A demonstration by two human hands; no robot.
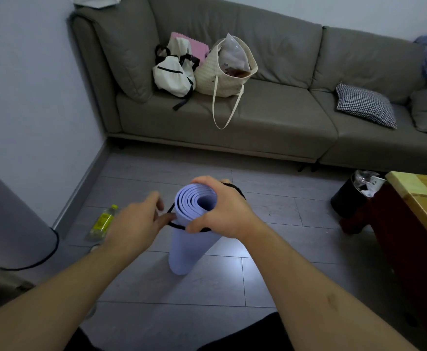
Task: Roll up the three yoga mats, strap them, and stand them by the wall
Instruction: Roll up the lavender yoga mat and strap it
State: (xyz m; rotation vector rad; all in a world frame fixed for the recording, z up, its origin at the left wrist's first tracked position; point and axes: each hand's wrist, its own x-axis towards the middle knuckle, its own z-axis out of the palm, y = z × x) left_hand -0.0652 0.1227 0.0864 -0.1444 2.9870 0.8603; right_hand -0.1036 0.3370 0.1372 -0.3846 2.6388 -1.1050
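A rolled light-purple yoga mat (185, 252) stands upright on the grey floor in the middle of the view. My right hand (218, 209) grips its top end, fingers curled over the rim. A thin black strap (175, 225) loops around the upper part of the roll. My left hand (136, 224) is at the roll's left side, with fingertips pinching the strap. No other mats show in view.
A grey sofa (270, 117) with a white backpack (175, 69), a cream tote (226, 69) and a checked cushion (365, 105) fills the back. A plastic bottle (103, 221) lies by the left wall. A black bin (354, 196) and wooden table (420, 206) stand right; a grey cylinder (7, 219) stands left.
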